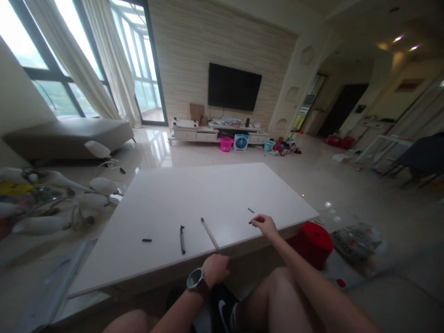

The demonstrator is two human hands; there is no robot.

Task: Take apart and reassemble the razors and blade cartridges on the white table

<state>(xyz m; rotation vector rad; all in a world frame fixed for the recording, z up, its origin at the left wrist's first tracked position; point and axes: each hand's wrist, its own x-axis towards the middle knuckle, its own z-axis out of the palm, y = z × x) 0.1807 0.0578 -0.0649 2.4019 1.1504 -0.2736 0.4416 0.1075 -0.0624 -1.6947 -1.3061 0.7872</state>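
Observation:
My right hand [265, 225] is over the right part of the white table [229, 185], thumb and fingers pinched on a small dark piece [249, 223]. Just beyond its fingertips lies a short green stick [250, 210]. My left hand [215, 268], below a wristwatch [195, 279], is at the table's near edge with its fingers curled in; nothing shows in it. In front of it a long pale pencil-like stick [209, 232] with a dark tip reaches to the edge. Left of that are a dark compass-like tool [182, 239] and a short black piece [147, 240].
A red roll [313, 243] stands off the table's right corner, beside a plastic-wrapped bundle [359, 241]. White lamp parts [100, 186] crowd the left side. Across the floor are a pink bucket [226, 144] and a TV stand [204, 135]. My knees are under the near edge.

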